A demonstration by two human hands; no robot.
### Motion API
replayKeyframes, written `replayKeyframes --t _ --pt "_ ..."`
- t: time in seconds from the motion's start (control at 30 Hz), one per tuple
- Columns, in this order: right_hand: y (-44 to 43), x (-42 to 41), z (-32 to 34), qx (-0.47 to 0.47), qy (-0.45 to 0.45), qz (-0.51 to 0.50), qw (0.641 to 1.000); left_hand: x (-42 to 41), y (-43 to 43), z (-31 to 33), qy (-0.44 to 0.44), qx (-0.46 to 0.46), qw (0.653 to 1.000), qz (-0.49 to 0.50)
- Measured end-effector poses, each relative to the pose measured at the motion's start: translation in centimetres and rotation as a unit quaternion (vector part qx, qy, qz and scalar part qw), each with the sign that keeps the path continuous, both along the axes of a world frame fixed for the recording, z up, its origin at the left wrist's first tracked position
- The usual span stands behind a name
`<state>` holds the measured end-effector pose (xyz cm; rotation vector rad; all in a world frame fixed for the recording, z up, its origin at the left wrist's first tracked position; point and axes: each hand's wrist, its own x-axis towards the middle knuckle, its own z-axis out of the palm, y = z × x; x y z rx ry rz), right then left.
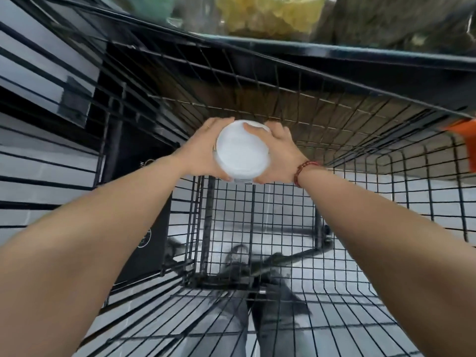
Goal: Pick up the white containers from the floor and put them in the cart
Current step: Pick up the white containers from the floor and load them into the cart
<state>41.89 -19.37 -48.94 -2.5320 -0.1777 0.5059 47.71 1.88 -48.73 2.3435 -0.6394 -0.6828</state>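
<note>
A round white container (241, 150) with a white lid is held between both of my hands, above the inside of a black wire cart (334, 140). My left hand (203, 148) grips its left side. On the right side my right hand (279, 153) presses, thumb lying over the lid's rim. A red cord bracelet circles my right wrist. The container's lower body is hidden behind the lid and my fingers. Through the cart's mesh floor I see pale floor tiles and my legs.
A dark shelf edge (334, 51) runs across the top, with bagged yellow and green goods (270, 14) on it. An orange piece (463, 143) sticks out at the cart's right rim. Black boxes (144, 222) stand to the cart's left, and striped shelving fills the far left.
</note>
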Motion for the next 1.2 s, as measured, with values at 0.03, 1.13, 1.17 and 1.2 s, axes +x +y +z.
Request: replayKeyframes --t 0.03,1.13,1.17,1.2 --pt "0.0 0.0 -0.3 0.004 0.003 -0.002 1.000 0.0 0.0 -0.3 0.007 0.003 1.000 0.005" --pt "-8.1 -9.0 16.5 0.092 -0.059 -0.282 0.953 -5.6 -10.0 14.4 -0.108 -0.112 0.988 -0.014" --pt "-9.2 -9.8 17.8 0.098 -0.072 -0.296 0.947 -6.1 -11.6 15.7 -0.116 -0.123 0.985 -0.027" --pt "-10.4 -10.7 19.1 0.102 -0.085 -0.310 0.941 -6.6 -13.2 17.1 -0.124 -0.132 0.982 -0.043"
